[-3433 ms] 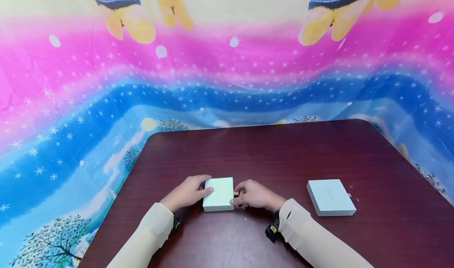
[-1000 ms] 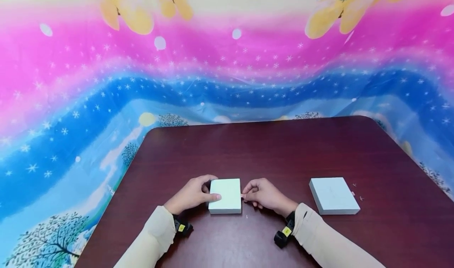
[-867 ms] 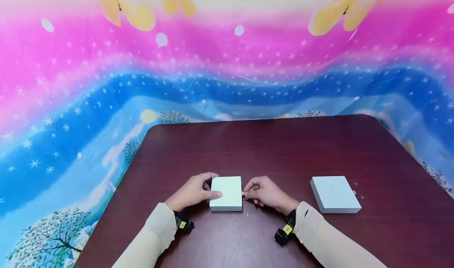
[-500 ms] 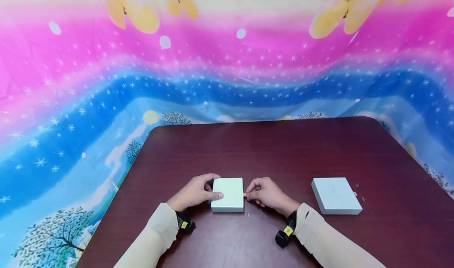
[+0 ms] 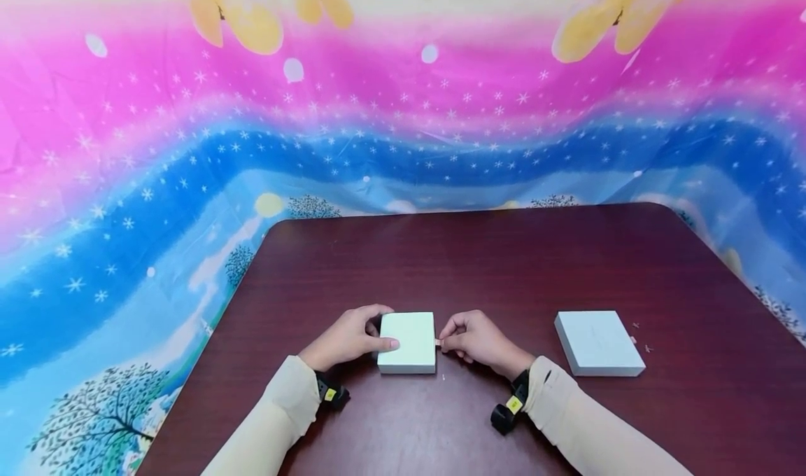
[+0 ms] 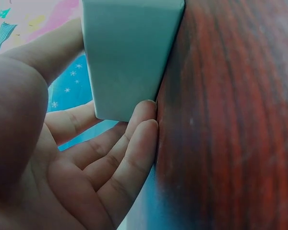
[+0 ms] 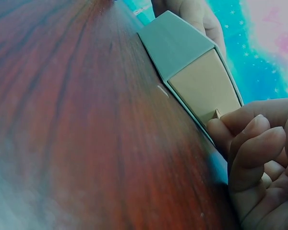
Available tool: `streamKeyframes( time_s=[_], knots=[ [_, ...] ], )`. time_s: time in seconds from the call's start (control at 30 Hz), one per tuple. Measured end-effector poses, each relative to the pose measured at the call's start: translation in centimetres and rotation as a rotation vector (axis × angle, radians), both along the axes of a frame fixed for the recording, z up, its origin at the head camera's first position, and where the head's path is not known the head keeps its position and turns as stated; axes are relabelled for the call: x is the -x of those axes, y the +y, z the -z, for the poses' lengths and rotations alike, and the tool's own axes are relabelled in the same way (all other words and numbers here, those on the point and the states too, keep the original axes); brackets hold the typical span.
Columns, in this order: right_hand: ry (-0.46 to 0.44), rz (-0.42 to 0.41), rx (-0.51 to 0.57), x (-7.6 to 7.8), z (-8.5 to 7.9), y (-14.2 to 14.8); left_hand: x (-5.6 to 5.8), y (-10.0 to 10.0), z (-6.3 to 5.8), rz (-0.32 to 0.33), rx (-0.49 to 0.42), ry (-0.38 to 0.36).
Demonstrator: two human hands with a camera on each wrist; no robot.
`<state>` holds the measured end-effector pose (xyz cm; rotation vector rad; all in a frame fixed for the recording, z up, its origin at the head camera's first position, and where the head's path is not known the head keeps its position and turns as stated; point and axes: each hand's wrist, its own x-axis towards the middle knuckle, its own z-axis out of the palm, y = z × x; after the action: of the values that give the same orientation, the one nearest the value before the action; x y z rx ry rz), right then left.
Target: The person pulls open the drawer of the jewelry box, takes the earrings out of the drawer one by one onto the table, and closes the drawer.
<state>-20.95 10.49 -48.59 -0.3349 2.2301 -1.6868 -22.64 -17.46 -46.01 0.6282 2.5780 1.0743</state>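
A small square white drawer box (image 5: pixel 409 343) lies flat on the table in the head view. My left hand (image 5: pixel 345 339) grips its left side, the thumb on the lid and the index finger at the far corner. In the left wrist view the fingers bend against the end of the box (image 6: pixel 129 52). My right hand (image 5: pixel 481 339) pinches a short ribbon tab (image 5: pixel 438 344) at the box's right side. In the right wrist view the beige drawer front (image 7: pixel 201 84) sits inside the pale sleeve (image 7: pixel 177 45), and the fingertips cover most of the tab (image 7: pixel 217 114).
A second white box (image 5: pixel 599 344) with a small tab lies to the right on the dark red table (image 5: pixel 478 266). Tiny scraps (image 5: pixel 648 348) lie beside it, and another scrap (image 5: pixel 443 377) is near the held box. A printed cloth (image 5: pixel 403 112) hangs behind.
Earlier the right thumb touched the box's right edge; now the right fingers are slightly off the edge, pinching the tab. The left hand keeps its grip. The head view has shifted a little.
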Motion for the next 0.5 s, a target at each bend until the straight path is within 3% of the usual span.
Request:
streamKeyframes(
  time_s=[0.5],
  knots=[
    [-0.011, 0.002, 0.016, -0.02, -0.40, 0.16, 0.15, -0.09, -0.05, 0.004, -0.001, -0.010]
  ],
)
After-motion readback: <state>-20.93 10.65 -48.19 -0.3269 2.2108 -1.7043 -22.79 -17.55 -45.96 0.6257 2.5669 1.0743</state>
